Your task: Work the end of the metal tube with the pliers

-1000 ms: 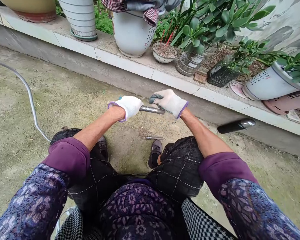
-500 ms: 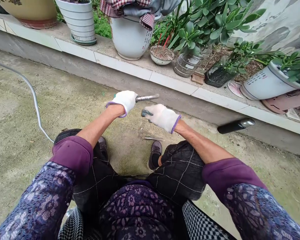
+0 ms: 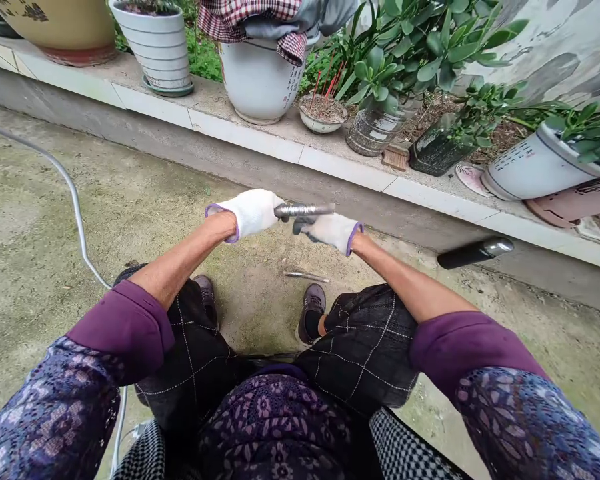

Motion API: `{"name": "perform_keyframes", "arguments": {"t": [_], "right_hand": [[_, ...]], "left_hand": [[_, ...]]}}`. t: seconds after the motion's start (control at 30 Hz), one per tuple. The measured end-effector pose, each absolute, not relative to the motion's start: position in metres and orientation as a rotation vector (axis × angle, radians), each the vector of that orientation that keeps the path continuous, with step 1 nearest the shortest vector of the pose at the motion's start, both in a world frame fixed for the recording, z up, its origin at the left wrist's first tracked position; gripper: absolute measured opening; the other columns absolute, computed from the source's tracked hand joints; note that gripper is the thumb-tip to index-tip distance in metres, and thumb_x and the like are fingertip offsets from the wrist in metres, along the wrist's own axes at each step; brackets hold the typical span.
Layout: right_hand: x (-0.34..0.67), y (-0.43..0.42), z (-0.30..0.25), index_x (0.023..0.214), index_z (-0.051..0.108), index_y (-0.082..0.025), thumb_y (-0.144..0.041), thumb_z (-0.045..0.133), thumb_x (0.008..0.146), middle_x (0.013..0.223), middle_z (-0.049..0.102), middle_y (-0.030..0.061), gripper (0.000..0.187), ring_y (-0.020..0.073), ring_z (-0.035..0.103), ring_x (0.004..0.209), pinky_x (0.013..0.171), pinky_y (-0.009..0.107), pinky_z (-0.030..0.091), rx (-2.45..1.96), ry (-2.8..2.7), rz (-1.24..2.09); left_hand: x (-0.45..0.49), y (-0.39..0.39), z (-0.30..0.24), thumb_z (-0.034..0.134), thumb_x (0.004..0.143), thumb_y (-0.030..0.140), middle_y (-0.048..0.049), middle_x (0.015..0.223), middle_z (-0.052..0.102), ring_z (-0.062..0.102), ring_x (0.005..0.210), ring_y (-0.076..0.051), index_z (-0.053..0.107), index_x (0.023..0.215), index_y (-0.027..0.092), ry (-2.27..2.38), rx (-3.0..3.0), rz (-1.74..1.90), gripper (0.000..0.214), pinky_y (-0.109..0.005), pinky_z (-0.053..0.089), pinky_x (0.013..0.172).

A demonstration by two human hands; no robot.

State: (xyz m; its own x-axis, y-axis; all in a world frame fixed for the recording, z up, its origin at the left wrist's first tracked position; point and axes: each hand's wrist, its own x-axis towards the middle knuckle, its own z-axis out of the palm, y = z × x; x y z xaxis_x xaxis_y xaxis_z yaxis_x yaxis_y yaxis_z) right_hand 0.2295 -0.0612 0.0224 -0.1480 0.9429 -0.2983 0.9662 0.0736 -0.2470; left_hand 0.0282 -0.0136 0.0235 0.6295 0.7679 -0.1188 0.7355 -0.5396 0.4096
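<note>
Two white-gloved hands meet: the left hand (image 3: pixel 250 212) is closed tight round one end of a short metal rod (image 3: pixel 307 210), which juts level out of the fist toward the right. Just beneath the rod's free end, the right hand (image 3: pixel 333 231) curls round a small dark grey piece (image 3: pixel 299 227). A thin metal pin (image 3: pixel 305 275) lies on the ground below the grip.

End of metal rod (image 3: pixel 305 210) hidden inside left hand (image 3: pixel 253 212), small grey thing (image 3: pixel 300 227) mostly covered by right hand (image 3: pixel 330 230), thin shiny bit (image 3: pixel 305 275) below both hands too small to tell
</note>
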Motion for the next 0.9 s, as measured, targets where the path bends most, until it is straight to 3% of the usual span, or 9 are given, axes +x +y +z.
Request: {"name": "perform_keyframes", "arguments": {"t": [0.17,0.3,0.4,0.53,0.63,0.7,0.8,0.9], "right_hand": [[0.186,-0.1,0.033,0.09,0.071,-0.018,-0.022,0.052,0.096,0.076,0.065,0.002,0.02,0.0128,0.051,0.065,0.061,0.026,0.035,1.732,2.389,-0.41],[0.2,-0.087,0.059,0.098,0.072,-0.018,-0.024,0.053,0.097,0.077,0.066,0.0012,0.021,0.0123,0.051,0.063,0.061,0.026,0.034,1.922,2.436,-0.345],[0.239,-0.059,0.064,0.096,0.074,-0.017,-0.021,0.055,0.094,0.076,0.066,0.0009,0.02,0.0119,0.052,0.063,0.059,0.025,0.035,2.139,2.443,-0.336],[0.269,-0.042,0.047,0.096,0.074,-0.016,-0.017,0.054,0.091,0.071,0.063,-0.0002,0.02,0.011,0.051,0.059,0.057,0.024,0.035,2.265,2.368,-0.529],[0.261,-0.052,0.038,0.099,0.074,-0.018,-0.02,0.053,0.095,0.07,0.063,0.0,0.022,0.0113,0.052,0.057,0.057,0.025,0.035,2.176,2.278,-0.606],[0.246,-0.064,0.038,0.097,0.074,-0.019,-0.023,0.055,0.096,0.074,0.066,0.0019,0.019,0.0128,0.054,0.061,0.058,0.026,0.034,1.995,2.284,-0.441],[0.223,-0.078,0.042,0.099,0.074,-0.019,-0.026,0.053,0.099,0.084,0.071,0.0069,0.022,0.017,0.059,0.069,0.058,0.029,0.032,1.781,2.277,-0.19],[0.213,-0.079,0.05,0.102,0.075,-0.021,-0.029,0.053,0.098,0.089,0.074,0.0075,0.023,0.0181,0.061,0.07,0.056,0.03,0.031,1.697,2.273,-0.164]], "left_hand": [[0.021,0.01,0.008,0.05,0.09,0.025,-0.0145,0.084,0.073,0.072,0.085,-0.028,0.078,0.114,0.017,1.364,2.578,0.045,0.037,-0.037,0.053,0.081],[0.04,0.005,-0.001,0.048,0.089,0.016,-0.0186,0.093,0.074,0.073,0.092,-0.034,0.077,0.111,0.014,1.302,2.767,-0.237,0.037,-0.043,0.054,0.084],[0.053,-0.008,0.007,0.047,0.091,0.021,-0.0133,0.087,0.074,0.072,0.084,-0.029,0.077,0.11,0.02,1.141,2.757,-0.223,0.035,-0.039,0.053,0.081],[0.058,-0.015,0.024,0.051,0.09,0.03,-0.0046,0.076,0.071,0.064,0.069,-0.018,0.077,0.11,0.022,1.082,2.488,0.196,0.035,-0.028,0.05,0.07],[0.057,-0.003,0.024,0.052,0.086,0.025,-0.0029,0.075,0.07,0.06,0.061,-0.014,0.075,0.119,0.02,1.14,2.268,0.384,0.04,-0.024,0.048,0.063],[0.059,0.01,0.016,0.051,0.087,0.023,-0.0043,0.078,0.072,0.062,0.063,-0.015,0.074,0.121,0.021,1.225,2.274,0.395,0.041,-0.025,0.049,0.064],[0.066,0.023,-0.001,0.046,0.093,0.024,-0.0103,0.087,0.075,0.07,0.077,-0.023,0.074,0.117,0.023,1.411,2.55,0.186,0.037,-0.032,0.053,0.073],[0.074,0.016,-0.014,0.043,0.093,0.016,-0.0162,0.093,0.075,0.074,0.086,-0.029,0.074,0.114,0.018,1.383,2.779,-0.298,0.037,-0.038,0.055,0.079]]}}
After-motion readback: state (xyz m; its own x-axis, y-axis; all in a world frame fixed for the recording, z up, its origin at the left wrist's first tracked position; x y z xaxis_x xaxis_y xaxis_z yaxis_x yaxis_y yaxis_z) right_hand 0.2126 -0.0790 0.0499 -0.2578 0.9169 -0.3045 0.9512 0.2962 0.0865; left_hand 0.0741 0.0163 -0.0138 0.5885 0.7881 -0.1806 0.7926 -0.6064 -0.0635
